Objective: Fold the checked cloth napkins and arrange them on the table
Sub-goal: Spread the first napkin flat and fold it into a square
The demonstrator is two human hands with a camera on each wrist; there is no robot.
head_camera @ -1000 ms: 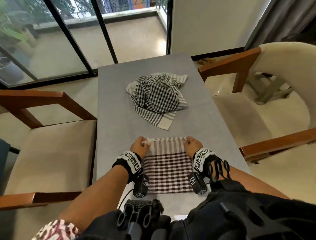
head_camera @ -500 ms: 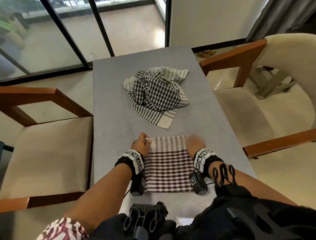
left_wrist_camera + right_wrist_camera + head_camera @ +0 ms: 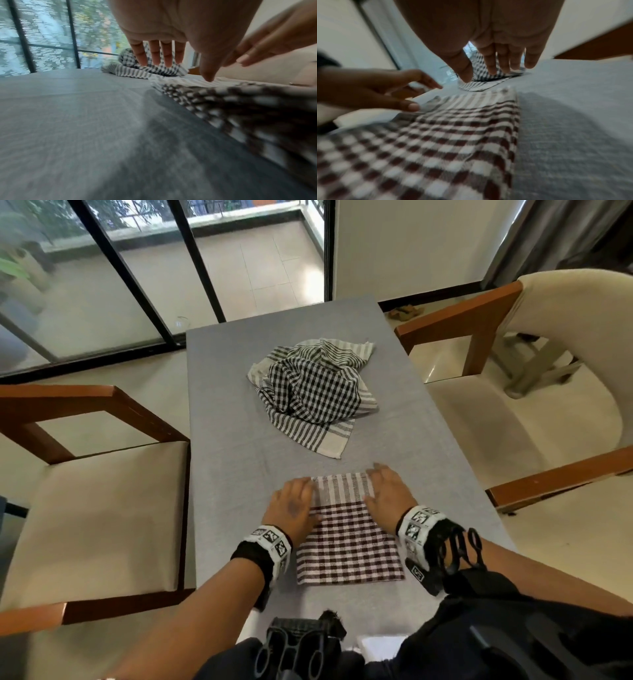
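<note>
Head view: the brown checked napkin (image 3: 347, 537) lies folded flat on the grey table (image 3: 226, 460), close to the person. The left hand (image 3: 293, 508) and right hand (image 3: 388, 496) flank its far striped edge, fingers straight, gripping nothing. From the wrist views I can't tell whether the palms press the cloth or hover just over it. The one relation that counts: the crumpled black checked napkin (image 3: 313, 393) sits straight ahead, beyond that far edge, roughly centred but a shade towards the right. So the right hand looks slightly nearer, and a forward reach by either hand should meet it.
</note>
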